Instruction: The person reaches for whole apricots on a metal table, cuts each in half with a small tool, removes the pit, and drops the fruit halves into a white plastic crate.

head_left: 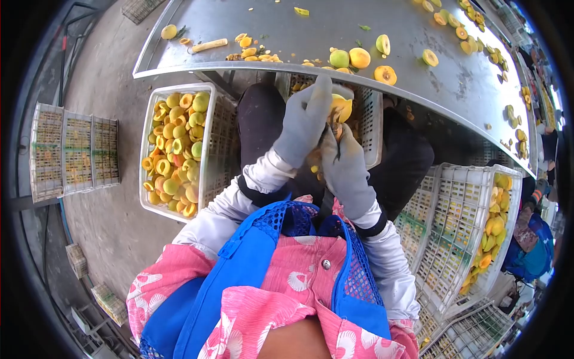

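Both hands wear grey gloves and meet just below the table's front edge. My left hand is wrapped round a yellow peach half, with its cut side showing. Close beside it, my right hand is closed on a small brownish thing at the fruit's lower side, too hidden to make out. Under the hands, a white crate stands between the knees. On the metal table just beyond are a green peach, an orange-yellow peach and a cut half.
A white crate full of peach halves stands at the left. More crates with fruit stand at the right. Fruit pieces and a wooden-handled tool lie on the table. A person in blue is at the far right.
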A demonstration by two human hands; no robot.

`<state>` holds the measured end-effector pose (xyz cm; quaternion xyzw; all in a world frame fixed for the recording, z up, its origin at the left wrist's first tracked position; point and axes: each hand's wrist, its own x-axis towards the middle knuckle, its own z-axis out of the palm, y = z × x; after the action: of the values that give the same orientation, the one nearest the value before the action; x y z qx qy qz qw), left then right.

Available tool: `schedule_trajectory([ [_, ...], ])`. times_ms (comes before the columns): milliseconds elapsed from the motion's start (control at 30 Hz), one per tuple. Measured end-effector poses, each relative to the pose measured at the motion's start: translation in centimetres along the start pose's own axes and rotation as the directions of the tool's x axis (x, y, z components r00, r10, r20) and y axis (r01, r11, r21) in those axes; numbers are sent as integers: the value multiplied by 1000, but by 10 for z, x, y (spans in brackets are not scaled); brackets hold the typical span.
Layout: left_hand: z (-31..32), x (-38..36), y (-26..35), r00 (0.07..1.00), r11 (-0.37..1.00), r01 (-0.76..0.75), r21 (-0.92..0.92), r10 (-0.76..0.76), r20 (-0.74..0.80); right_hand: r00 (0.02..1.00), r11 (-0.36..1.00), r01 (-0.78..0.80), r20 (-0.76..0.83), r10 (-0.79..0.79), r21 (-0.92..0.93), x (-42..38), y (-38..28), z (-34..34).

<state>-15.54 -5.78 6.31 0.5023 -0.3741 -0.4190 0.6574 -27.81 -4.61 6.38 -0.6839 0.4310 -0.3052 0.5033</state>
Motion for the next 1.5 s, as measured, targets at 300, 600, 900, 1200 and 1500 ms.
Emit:
schedule_trajectory([
  [300, -14, -7, 4, 977, 973, 121, -197, -82, 196, 918, 864, -386, 223, 327, 322, -3, -1, 5],
  [600, -5, -3, -21, 983, 965, 179, 191, -169, -69, 706, 601, -704, 461, 538, 378, 2, -14, -5],
  [900, -14, -3, -35, 925, 923, 372, 99, -377, 39, 502, 338, -864, 699, 509, 374, 6, -2, -13],
  [1200, -13, -1, -41, 940, 936, 338, 97, -341, 10, 465, 263, -885, 725, 509, 383, 8, -1, -15],
  [1500, -18, 1, -36, 905, 911, 400, -99, -375, 202, 463, 308, -883, 773, 433, 355, 10, 1, -15],
])
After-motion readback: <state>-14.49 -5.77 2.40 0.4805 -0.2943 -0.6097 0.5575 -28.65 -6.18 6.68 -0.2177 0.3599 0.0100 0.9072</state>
